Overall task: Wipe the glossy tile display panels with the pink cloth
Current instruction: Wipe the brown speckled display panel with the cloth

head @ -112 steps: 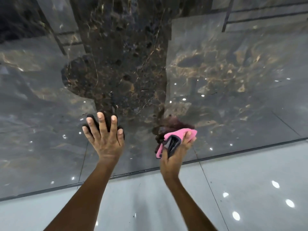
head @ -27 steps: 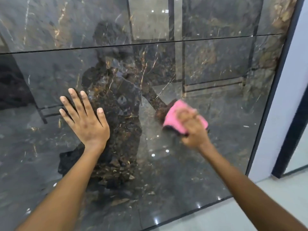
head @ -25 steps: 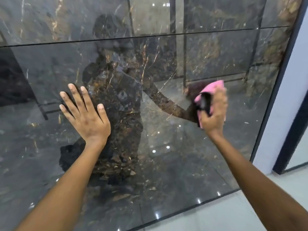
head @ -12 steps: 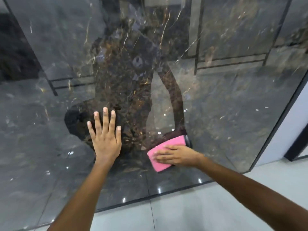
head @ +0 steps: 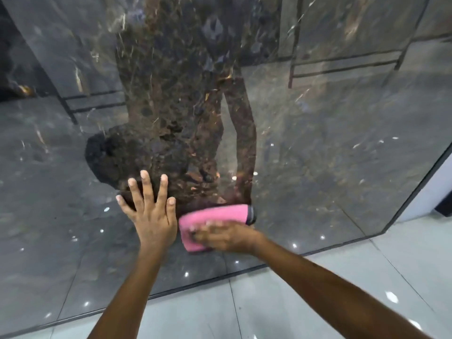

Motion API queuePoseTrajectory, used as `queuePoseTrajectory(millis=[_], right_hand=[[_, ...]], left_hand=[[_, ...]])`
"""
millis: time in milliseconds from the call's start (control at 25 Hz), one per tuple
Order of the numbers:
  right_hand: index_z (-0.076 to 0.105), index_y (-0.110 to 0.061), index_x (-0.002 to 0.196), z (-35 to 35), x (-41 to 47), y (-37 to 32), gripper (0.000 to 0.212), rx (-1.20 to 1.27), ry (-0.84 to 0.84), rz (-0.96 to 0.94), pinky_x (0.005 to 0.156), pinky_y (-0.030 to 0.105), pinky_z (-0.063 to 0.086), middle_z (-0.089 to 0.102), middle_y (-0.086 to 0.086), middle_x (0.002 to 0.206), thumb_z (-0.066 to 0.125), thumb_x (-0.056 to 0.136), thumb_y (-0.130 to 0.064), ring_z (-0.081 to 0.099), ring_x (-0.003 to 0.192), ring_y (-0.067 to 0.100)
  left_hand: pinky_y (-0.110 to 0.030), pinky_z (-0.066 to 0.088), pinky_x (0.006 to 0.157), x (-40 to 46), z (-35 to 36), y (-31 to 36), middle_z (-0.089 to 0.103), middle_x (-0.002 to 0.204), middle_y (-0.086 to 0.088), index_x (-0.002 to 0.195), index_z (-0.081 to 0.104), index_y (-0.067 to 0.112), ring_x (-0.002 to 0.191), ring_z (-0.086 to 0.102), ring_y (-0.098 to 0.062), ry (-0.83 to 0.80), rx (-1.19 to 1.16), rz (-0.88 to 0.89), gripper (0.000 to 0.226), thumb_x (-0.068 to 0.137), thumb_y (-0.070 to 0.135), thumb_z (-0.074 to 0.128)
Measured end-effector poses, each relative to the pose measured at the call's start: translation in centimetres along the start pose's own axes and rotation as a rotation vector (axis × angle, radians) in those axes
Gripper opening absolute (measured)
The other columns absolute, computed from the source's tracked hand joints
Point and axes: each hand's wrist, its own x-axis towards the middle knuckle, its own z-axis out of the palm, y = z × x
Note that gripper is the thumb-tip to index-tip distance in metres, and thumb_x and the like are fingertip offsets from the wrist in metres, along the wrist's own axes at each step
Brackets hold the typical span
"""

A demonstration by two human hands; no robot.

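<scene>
A dark glossy marble-look tile panel (head: 330,155) stands upright in front of me and mirrors my body. My left hand (head: 151,216) lies flat on its lower part, fingers spread and straight. Just to its right, my right hand (head: 227,237) presses the folded pink cloth (head: 215,214) against the panel with its fingers stretched over the cloth toward the left. This hand is motion-blurred. A dark edge of the cloth shows at its right end. The two hands nearly touch.
The panel's bottom edge meets a pale grey glossy tiled floor (head: 269,302) just below my hands. A dark frame strip (head: 415,189) bounds the panel on the right, with a white wall (head: 433,189) beyond it.
My right hand swept the cloth from the panel's upper right down to its lower part and now slid it left, close to my left hand. My view dropped lower; the left hand stays flat.
</scene>
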Motion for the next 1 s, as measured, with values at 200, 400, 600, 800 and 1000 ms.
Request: queuePoseTrajectory(millis=[200, 400, 600, 800, 1000], right_hand=[[0.052, -0.008, 0.137, 0.2, -9.0, 1.4, 0.057, 0.126, -0.102, -0.129, 0.120, 0.028, -0.002, 0.053, 0.000, 0.141, 0.071, 0.084, -0.013, 0.046, 0.132, 0.015], [0.044, -0.015, 0.139, -2.5, -4.6, 6.8, 0.050, 0.204, 0.436, 0.690, 0.115, 0.038, 0.017, 0.026, -0.005, 0.157, 0.042, 0.089, -0.011, 0.024, 0.146, 0.018], [0.030, -0.008, 0.150, 4.7, -5.9, -8.5, 0.067, 0.093, -0.200, 0.015, 0.118, 0.031, 0.022, 0.039, -0.001, 0.152, 0.055, 0.088, -0.003, 0.034, 0.139, 0.015], [0.039, -0.018, 0.141, 1.1, -19.7, -1.5, 0.063, 0.258, -0.360, 0.189, 0.120, 0.031, 0.015, 0.005, -0.011, 0.162, 0.039, 0.079, -0.010, 0.026, 0.142, 0.009], [0.020, -0.014, 0.154, -6.3, -16.8, 10.4, 0.073, 0.333, 0.224, 1.151, 0.119, 0.044, 0.016, 0.005, 0.002, 0.162, 0.047, 0.087, -0.026, 0.005, 0.149, 0.014]], left_hand=[[-0.051, -0.011, 0.117, -1.2, 1.4, -0.9, -0.012, 0.164, 0.004, 0.157, 0.003, 0.031, 0.150, -0.014, -0.019, 0.057, 0.080, 0.075, 0.054, 0.106, 0.040, 0.021], [-0.050, -0.007, 0.118, -1.6, 3.0, -0.7, -0.007, 0.164, 0.004, 0.157, 0.005, 0.031, 0.151, -0.008, -0.020, 0.184, 0.082, 0.082, 0.054, 0.106, 0.041, 0.019], [-0.049, -0.007, 0.119, -1.7, 3.2, -1.0, -0.007, 0.164, 0.005, 0.156, 0.005, 0.032, 0.151, -0.008, -0.019, 0.224, 0.102, 0.128, 0.054, 0.105, 0.042, 0.019], [-0.051, -0.009, 0.118, -1.3, 2.2, -0.1, -0.010, 0.164, 0.008, 0.156, 0.009, 0.031, 0.150, -0.011, -0.017, 0.144, 0.070, 0.027, 0.054, 0.105, 0.037, 0.025], [-0.048, -0.010, 0.117, 6.6, 0.6, 11.2, -0.008, 0.164, 0.008, 0.152, 0.021, 0.035, 0.150, -0.006, -0.013, 0.180, -0.204, 0.191, 0.058, 0.099, 0.023, 0.042]])
